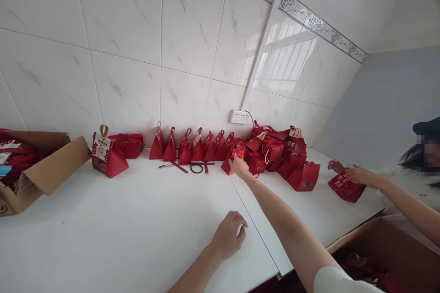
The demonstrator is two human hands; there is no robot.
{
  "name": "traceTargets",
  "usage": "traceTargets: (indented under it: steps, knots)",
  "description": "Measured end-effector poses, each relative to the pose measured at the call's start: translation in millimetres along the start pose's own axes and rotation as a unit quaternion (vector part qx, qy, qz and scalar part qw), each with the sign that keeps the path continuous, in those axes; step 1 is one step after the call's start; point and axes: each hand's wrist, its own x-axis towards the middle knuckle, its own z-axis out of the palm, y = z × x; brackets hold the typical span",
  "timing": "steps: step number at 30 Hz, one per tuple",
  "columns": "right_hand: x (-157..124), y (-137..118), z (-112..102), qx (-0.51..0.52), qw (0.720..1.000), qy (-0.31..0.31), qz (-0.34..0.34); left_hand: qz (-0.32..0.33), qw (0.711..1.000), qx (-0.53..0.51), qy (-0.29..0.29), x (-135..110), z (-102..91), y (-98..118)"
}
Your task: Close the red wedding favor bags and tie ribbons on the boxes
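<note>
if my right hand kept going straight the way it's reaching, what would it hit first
Probably the small red box that your right hand already touches or grips, then the pile of red boxes behind it; depth is unclear.

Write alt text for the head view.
The right hand reaches across a white table to a small red gift box at the end of a row along the tiled wall; the left hand rests curled on the table. A co-worker's hands hold another red box.
</note>
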Motion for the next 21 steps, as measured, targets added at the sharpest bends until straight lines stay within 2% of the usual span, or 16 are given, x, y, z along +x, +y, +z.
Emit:
traceTargets:
  steps: [3, 7, 9, 11, 13, 16, 18, 21]
  knots:
    - [2, 6, 1, 0.020, 1.000, 0.010, 0.021, -0.016, 1.000, -0.020, 0.010, 0, -1.7, 0]
    - [-5, 26, 0, 0.053, 0.998, 0.030, 0.026, -0.041, 0.996, -0.067, 0.045, 3, -2.8, 2]
    - [-14, 39, -3, 0.078, 0.996, 0.048, 0.004, -0.065, 0.989, -0.099, 0.088, 7, -6.4, 0]
    - [-26, 50, -8, 0.112, 0.990, 0.073, -0.039, -0.097, 0.973, -0.131, 0.163, 13, -16.4, -3]
    - [-43, 56, -15, 0.153, 0.978, 0.099, -0.098, -0.136, 0.942, -0.157, 0.262, 22, -35.1, -7]
    - [-69, 55, -27, 0.225, 0.948, 0.120, -0.193, -0.170, 0.891, -0.182, 0.379, 39, -78.6, -8]
    - [-86, 49, -36, 0.269, 0.923, 0.115, -0.249, -0.156, 0.881, -0.200, 0.399, 48, -112.7, -3]
    - [-107, 33, -48, 0.320, 0.889, 0.093, -0.315, -0.121, 0.901, -0.229, 0.348, 46, -159.6, 17]
